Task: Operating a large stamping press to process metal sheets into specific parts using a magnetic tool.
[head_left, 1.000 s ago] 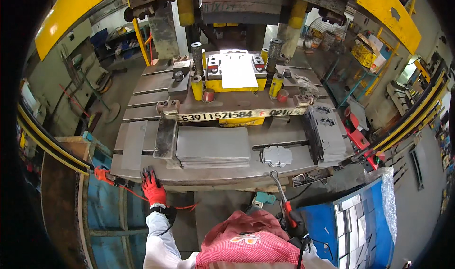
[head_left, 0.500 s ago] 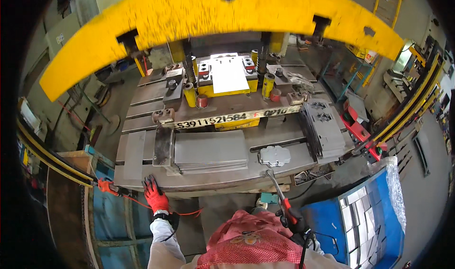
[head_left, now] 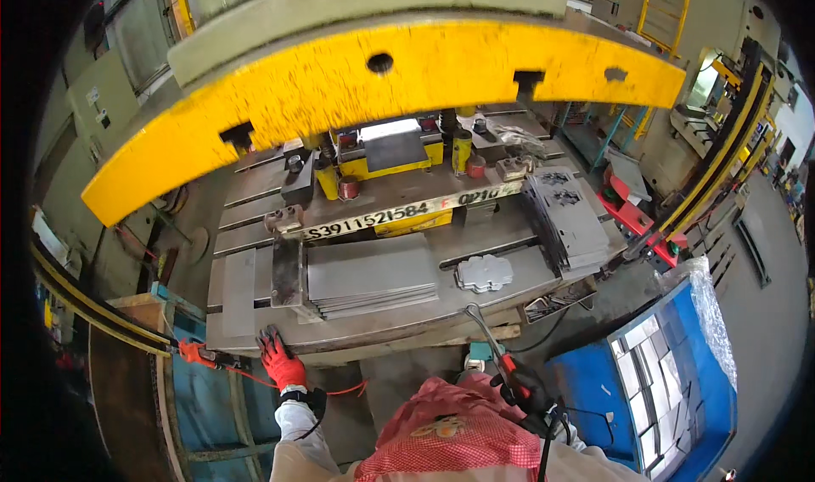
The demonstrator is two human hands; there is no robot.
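Observation:
My left hand [head_left: 280,361], in a red glove, rests flat on the front edge of the press table [head_left: 255,333], just left of a stack of plain grey metal sheets [head_left: 369,270]. My right hand [head_left: 524,390], in a dark glove, grips the red handle of a long metal tool [head_left: 478,327] whose tip points up toward the table edge. A small pile of stamped scalloped parts [head_left: 484,272] lies right of the sheets. Behind them stands the yellow die [head_left: 392,152] with a grey sheet on it.
A big yellow press beam [head_left: 382,74] arches over the die. Punched sheets [head_left: 567,214] are stacked at the table's right end. A blue bin [head_left: 594,380] with metal pieces stands at lower right, a blue crate [head_left: 199,405] at lower left. A red checked cloth [head_left: 458,435] covers my front.
The view has dropped and tilted, so the yellow beam now fills the upper part and hides the press top. My left hand stays on the table edge.

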